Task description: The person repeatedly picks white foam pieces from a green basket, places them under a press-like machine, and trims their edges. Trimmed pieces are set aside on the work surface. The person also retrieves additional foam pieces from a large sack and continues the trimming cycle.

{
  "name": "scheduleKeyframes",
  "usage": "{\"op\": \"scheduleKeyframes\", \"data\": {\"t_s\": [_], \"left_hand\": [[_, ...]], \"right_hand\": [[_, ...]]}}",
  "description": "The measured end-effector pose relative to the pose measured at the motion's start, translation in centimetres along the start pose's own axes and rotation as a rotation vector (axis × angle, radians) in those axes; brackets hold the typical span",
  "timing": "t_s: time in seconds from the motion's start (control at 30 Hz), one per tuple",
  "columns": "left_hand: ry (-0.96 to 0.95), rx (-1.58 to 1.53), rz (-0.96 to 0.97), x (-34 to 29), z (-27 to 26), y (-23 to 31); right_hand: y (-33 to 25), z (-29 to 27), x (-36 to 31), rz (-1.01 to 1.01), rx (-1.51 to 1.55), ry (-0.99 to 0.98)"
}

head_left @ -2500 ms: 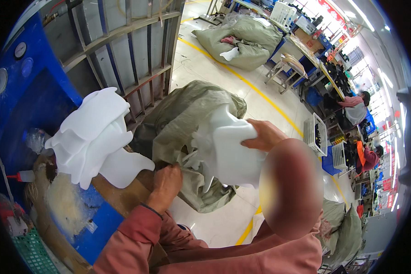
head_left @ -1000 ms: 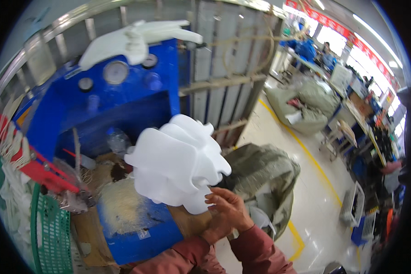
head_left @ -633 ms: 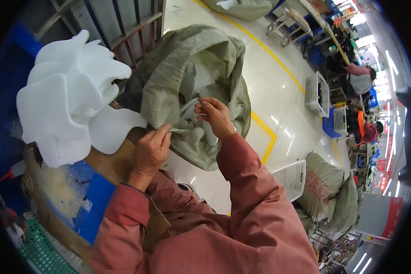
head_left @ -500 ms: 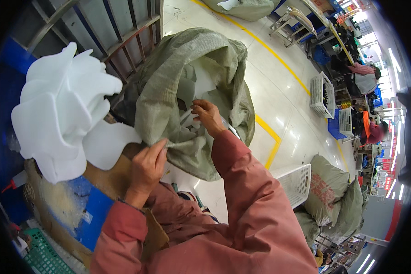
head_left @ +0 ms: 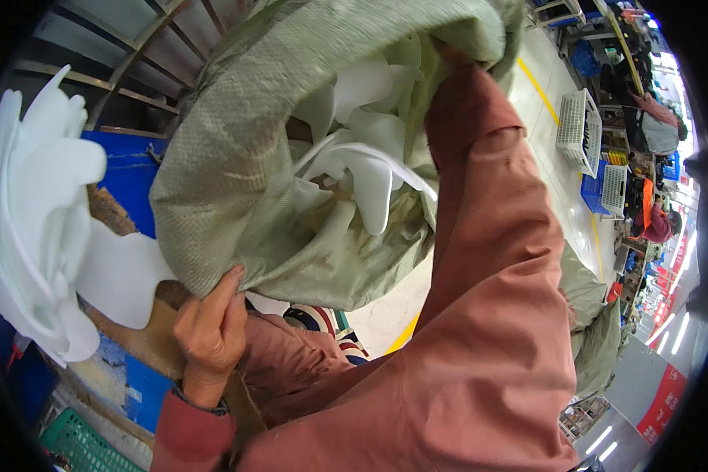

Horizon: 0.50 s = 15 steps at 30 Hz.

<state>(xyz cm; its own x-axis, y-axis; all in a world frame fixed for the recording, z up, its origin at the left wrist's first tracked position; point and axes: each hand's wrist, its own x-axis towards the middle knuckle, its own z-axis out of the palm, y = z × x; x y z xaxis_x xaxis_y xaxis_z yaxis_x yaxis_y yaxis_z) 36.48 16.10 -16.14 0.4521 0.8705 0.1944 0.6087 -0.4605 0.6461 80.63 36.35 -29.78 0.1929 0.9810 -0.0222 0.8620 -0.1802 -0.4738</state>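
A large grey-green woven sack [head_left: 220, 157] stands in front of me, its wide mouth facing up toward me. Inside lie several thin white curved sheet pieces [head_left: 370, 185], loosely overlapping. My left hand [head_left: 212, 326] pinches the sack's near left rim between thumb and fingers. On the far right side, my right hand [head_left: 451, 61] reaches into the mouth, under the folded rim, which covers its fingers. A stack of similar white foam-like pieces [head_left: 35, 212] rests at the left, and one flat white piece [head_left: 126, 271] sticks out toward the sack.
Metal bars [head_left: 145, 59] stand behind the sack at the far left. A green plastic basket [head_left: 86, 444] is at the lower left. Toward the right are a white crate [head_left: 578, 134], a blue crate [head_left: 598, 189], filled sacks [head_left: 598, 338] and people at workbenches.
The sack's rim has come up and closer, its mouth spread wider. My right hand has moved from the middle of the opening to the far right rim. My left hand keeps the near rim.
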Motion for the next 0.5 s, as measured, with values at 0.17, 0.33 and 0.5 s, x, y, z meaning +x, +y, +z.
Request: {"op": "scheduleKeyframes", "data": {"t_s": [0.17, 0.33, 0.5], "left_hand": [[-0.027, 0.000, -0.032, -0.1, -0.2, 0.0], [-0.106, 0.089, -0.043, -0.5, -0.7, -0.1], [-0.125, 0.111, -0.041, -0.6, -0.8, -0.1]], "right_hand": [[1.4, 1.8, 0.0, -0.030, -0.085, -0.111], [2.4, 7.7, -0.1, -0.006, -0.187, -0.122], [3.4, 11.2, -0.2, 0.058, -0.243, -0.099]]}}
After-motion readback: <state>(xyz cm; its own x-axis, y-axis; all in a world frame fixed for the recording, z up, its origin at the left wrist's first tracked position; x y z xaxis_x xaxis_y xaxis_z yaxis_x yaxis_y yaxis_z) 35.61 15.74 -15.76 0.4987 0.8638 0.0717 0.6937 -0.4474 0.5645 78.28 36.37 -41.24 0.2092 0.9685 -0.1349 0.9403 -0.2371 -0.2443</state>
